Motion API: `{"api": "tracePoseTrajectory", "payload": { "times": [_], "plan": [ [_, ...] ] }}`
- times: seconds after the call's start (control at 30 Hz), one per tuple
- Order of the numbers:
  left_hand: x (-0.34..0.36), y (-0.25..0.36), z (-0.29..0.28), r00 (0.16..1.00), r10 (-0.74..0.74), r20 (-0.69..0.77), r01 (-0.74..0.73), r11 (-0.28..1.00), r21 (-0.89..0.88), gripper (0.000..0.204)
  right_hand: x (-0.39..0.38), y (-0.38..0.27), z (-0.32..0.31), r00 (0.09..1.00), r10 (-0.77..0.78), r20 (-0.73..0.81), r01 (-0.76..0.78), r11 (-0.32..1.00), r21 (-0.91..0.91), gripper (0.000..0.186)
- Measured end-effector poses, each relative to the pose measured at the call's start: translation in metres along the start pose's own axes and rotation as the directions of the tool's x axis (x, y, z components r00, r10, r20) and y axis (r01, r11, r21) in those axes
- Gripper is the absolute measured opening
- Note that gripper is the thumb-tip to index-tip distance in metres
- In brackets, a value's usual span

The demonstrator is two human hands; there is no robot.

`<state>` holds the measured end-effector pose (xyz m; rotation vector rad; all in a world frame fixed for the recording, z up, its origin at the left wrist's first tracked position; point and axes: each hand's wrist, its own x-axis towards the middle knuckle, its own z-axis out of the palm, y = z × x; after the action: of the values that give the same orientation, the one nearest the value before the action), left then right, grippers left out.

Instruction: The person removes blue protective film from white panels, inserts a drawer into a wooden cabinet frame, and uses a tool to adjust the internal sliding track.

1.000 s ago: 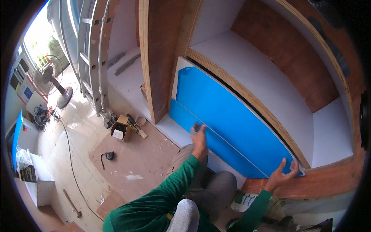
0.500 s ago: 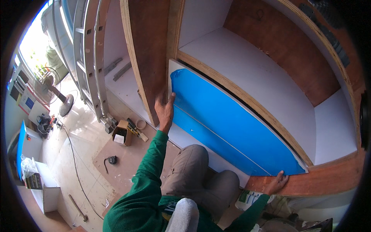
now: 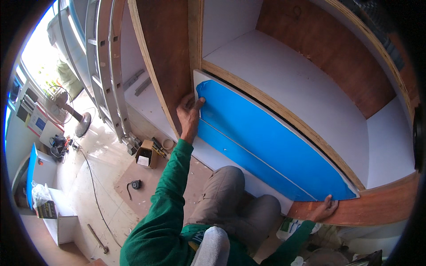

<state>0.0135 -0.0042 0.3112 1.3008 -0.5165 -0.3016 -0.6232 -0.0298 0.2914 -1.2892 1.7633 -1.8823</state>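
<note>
The biggest thing in front of me is a wooden cabinet point(image 3: 288, 75) with white-lined compartments, reddish-brown boards and raw plywood edges. To its left, a tall grey metal ladder point(image 3: 104, 80) stands upright on the pale, glossy floor point(image 3: 104, 155). Low in the cabinet, just under the plywood edge of the shelf, is a long flat panel point(image 3: 262, 137) covered with bright blue film. A thin pale line goes along its blue face, and at its left end a white strip shows uncovered. Between the panel and the shelf edge I see a narrow dark gap.

Farther left, near the ladder, a grey standing fan point(image 3: 71, 111) is on the floor. A small open cardboard box point(image 3: 154, 158) sits near the foot of the ladder.

My left hand point(image 3: 188, 115) is partly open and has hold of the panel by its left end, the thumb laid on the blue face. My right hand point(image 3: 324, 210) has its fingers bent and touches the lower edge near the right end; I cannot tell if it grips firmly. The smallest thing is a black tape measure point(image 3: 136, 184), lying well apart from both hands.
</note>
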Motion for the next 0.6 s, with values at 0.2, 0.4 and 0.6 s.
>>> {"api": "tracePoseTrajectory", "payload": {
  "times": [0.2, 0.4, 0.6],
  "plan": [
    [0.005, -0.006, -0.002, 0.999, -0.031, -0.019, 0.029, 0.996, -0.089, 0.069, 0.015, 0.016, -0.01, 0.998, -0.018, 0.062, 0.016, 1.0, 0.024, 0.045],
    [0.003, 0.007, 0.001, 0.999, -0.022, -0.036, 0.022, 1.0, 0.007, 0.062, 0.009, -0.002, -0.007, 1.0, 0.005, 0.021, -0.005, 1.0, -0.013, 0.044],
    [0.002, 0.014, 0.001, 1.0, -0.028, -0.007, 0.028, 0.999, -0.036, 0.06, 0.027, 0.005, -0.02, 0.998, -0.017, 0.054, 0.02, 0.998, -0.055, 0.043]
  ]
}}
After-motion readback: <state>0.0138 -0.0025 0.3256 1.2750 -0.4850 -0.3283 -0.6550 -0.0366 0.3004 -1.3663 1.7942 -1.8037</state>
